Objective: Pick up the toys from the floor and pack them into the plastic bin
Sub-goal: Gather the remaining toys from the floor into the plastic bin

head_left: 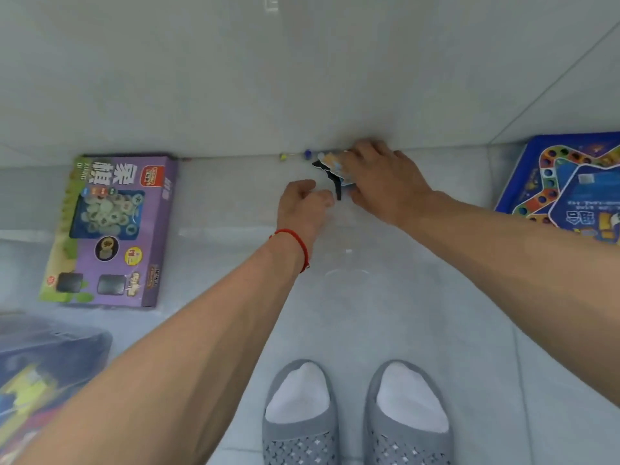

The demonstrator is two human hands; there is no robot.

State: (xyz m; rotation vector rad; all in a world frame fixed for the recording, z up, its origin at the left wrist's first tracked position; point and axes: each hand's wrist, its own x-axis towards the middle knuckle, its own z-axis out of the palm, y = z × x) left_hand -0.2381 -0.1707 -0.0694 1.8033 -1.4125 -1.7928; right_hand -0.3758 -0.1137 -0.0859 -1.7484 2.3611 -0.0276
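Both arms are stretched out over the floor [385,313], reaching toward the foot of the wall [302,78]. The right hand [379,182] lies over a small bunch of flat card pieces [332,169], pale and blue on top with a black edge showing; its grip is closed on them, fingers curled over the top right at the wall line. The left hand [302,203] sits just beside those cards, on their near-left side, fingers bent inward and nearly touching the black edge; whether it actually pinches anything I cannot tell. A red string [295,243] circles the left wrist.

Left of the cards, along the wall's foot, two marbles [295,155] rest on the floor, one yellowish, one blue, close together. Further left of the cards lies a purple box [114,229], flat on the floor, with a clear window showing round pale game discs. Well right of the cards, a blue board [563,186] with a coloured dotted track lies flat, cut off by the frame edge.

Near and far left of the cards, in the bottom corner, a clear bin [50,350] shows blurred, with something dark and a yellow-green toy inside. Below the cards, two grey slippers [355,421] with white socks stand side by side.
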